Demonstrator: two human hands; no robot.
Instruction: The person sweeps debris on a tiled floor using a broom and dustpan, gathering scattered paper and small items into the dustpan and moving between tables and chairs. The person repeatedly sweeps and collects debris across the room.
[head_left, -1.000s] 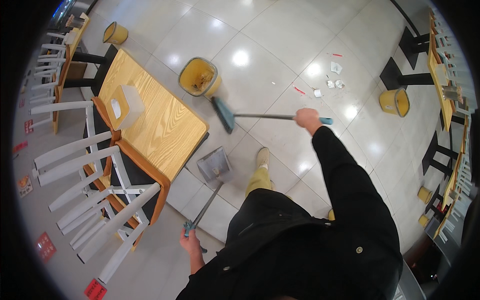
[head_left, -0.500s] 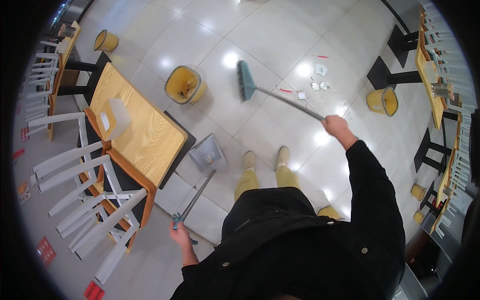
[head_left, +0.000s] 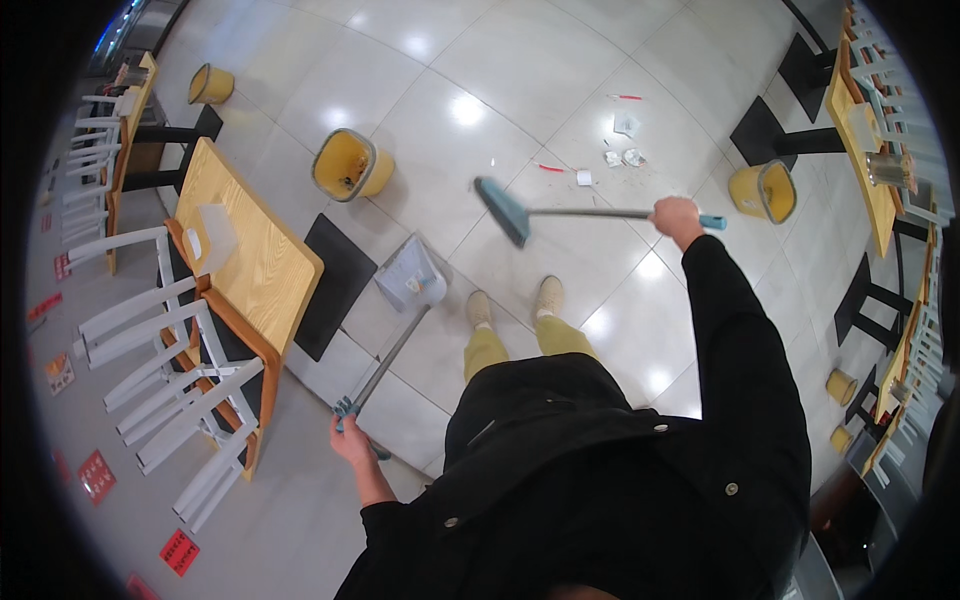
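My right hand point(head_left: 680, 220) is closed round the grey handle of a broom point(head_left: 590, 212). The broom's blue-green head is slightly blurred and lies over the tiles ahead of my feet, left of the litter. My left hand point(head_left: 349, 437) grips the top of a long-handled dustpan point(head_left: 391, 357) at my left side. Its grey pan point(head_left: 412, 275) rests on the floor beside the table base, with some bits inside. On the floor ahead lie crumpled white papers point(head_left: 626, 158), a small white piece point(head_left: 584, 178), red strips point(head_left: 550, 168) and dark crumbs.
A yellow bin point(head_left: 372, 170) with waste inside stands ahead left; another yellow bin point(head_left: 757, 192) stands at right. To the left is a wooden table point(head_left: 255, 240) with a tissue box point(head_left: 213, 240) and white chairs point(head_left: 190, 370). More tables point(head_left: 857, 150) line the right side.
The broom has swung round, its head moving nearer my feet and its handle lying more level. The view has shifted slightly. Both hands keep their grips.
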